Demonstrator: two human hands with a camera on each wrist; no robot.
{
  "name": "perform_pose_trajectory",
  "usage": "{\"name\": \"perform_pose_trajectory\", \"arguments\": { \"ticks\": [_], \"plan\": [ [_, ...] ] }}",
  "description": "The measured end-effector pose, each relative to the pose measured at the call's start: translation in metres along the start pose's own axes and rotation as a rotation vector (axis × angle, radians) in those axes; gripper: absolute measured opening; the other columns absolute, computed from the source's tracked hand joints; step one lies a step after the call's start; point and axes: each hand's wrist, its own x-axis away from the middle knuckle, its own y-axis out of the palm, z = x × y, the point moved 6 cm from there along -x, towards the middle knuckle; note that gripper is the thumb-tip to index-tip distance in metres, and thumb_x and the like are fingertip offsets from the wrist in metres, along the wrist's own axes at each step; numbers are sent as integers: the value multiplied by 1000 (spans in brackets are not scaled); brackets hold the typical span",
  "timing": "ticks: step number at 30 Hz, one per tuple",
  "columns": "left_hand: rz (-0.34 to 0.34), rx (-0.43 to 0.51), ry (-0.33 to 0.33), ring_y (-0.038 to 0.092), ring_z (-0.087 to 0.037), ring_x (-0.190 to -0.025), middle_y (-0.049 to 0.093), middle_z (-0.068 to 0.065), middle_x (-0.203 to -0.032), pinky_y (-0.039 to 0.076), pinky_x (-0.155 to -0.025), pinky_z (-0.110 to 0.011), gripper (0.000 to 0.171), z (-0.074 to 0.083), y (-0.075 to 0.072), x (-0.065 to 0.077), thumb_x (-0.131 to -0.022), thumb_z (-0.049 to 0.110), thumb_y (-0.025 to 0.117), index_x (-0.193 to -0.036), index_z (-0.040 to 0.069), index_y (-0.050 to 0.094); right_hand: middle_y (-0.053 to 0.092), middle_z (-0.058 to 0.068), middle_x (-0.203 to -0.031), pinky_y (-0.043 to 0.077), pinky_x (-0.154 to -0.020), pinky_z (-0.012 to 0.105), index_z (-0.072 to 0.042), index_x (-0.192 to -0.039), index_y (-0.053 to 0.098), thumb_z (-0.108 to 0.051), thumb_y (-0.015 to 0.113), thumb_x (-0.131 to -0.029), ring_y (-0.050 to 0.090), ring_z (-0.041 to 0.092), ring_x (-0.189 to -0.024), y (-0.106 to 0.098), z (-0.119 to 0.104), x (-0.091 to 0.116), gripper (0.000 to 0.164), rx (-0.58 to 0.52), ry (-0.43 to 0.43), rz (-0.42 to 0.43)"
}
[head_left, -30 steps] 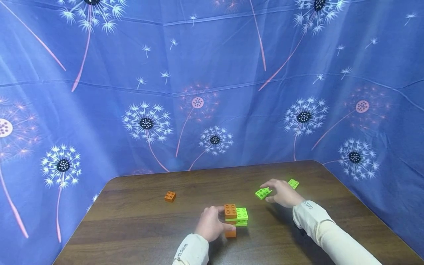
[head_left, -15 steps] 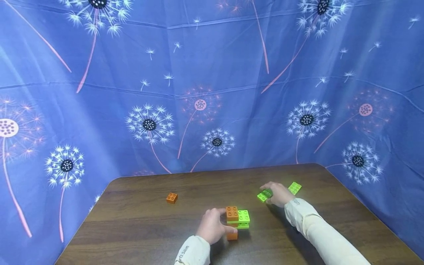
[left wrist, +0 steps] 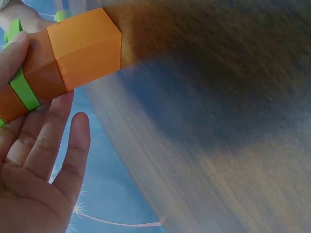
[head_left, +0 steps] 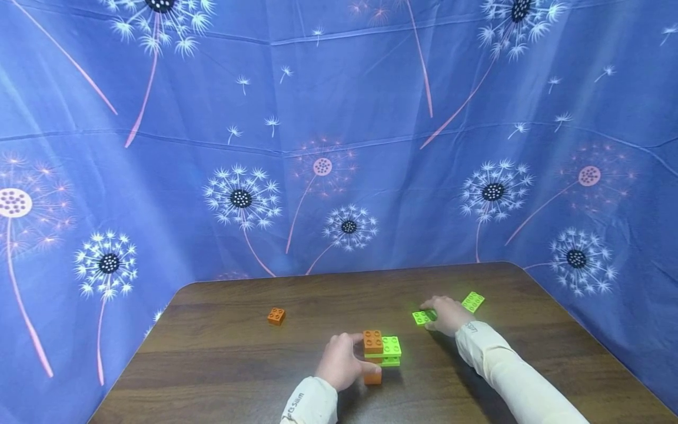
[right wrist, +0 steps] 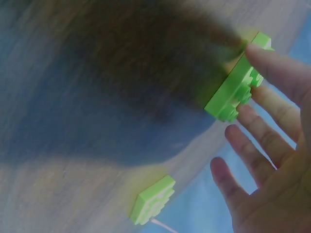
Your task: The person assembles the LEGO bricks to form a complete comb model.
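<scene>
My left hand [head_left: 339, 362] holds an upright stack of orange and lime-green toy building bricks, its thumb on the near side. An orange brick [head_left: 373, 341] tops this stack, and flat green bricks [head_left: 392, 344] jut out to the right between the orange ones. Seen from the left wrist, the bottom orange brick [left wrist: 87, 48] extends past the fingers. Farther back on the right, my right hand [head_left: 449, 315] pinches a flat green studded brick [right wrist: 231, 90] close over the table, thumb on its near side and fingertips behind. The hand covers part of that brick in the head view.
Another flat green brick [head_left: 473, 301] lies just beyond my right hand. A single orange brick [head_left: 276, 316] sits at the back left of the brown wooden table [head_left: 222, 353]. A blue curtain with dandelion prints [head_left: 371, 147] hangs behind the table.
My right hand has closed in over the green brick, covering more of it, and the brick has turned slightly. My left hand keeps its grip on the stack.
</scene>
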Motion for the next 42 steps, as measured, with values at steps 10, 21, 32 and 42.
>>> {"name": "perform_pose_trajectory", "arguments": {
  "ticks": [10, 21, 32, 42],
  "plan": [
    [-1, -3, 8, 70, -35, -97, 75, -15, -100, 56, -89, -49, 56, 0, 0, 0, -65, 18, 95, -112, -4, 73, 68, 24, -118, 50, -93, 62, -2, -118, 72, -13, 84, -81, 62, 49, -112, 8, 8, 7, 41, -49, -1, 35],
    [-6, 34, -21, 68, -39, -103, 73, -21, -106, 54, -93, -54, 60, 0, -1, 1, -65, 18, 95, -115, -6, 71, 65, 27, -124, 49, -95, 63, -6, -115, 74, -21, 85, -81, 60, 49, -117, 4, 7, 13, 38, -60, 1, 82],
    [-23, 39, -24, 68, -39, -103, 74, -20, -107, 53, -93, -54, 59, -1, 1, 0, -66, 17, 95, -115, -6, 71, 69, 10, -108, 53, -89, 56, -6, -114, 75, -24, 84, -83, 67, 37, -103, -7, -6, 24, 37, -112, -56, 124],
    [-17, 35, 4, 68, -38, -101, 74, -18, -104, 53, -92, -55, 58, 0, -2, 1, -67, 17, 94, -114, -7, 71, 72, 13, -112, 52, -93, 57, -2, -118, 72, -22, 81, -85, 67, 37, -105, -26, -28, 37, 40, -191, -127, 137]
  ]
}}
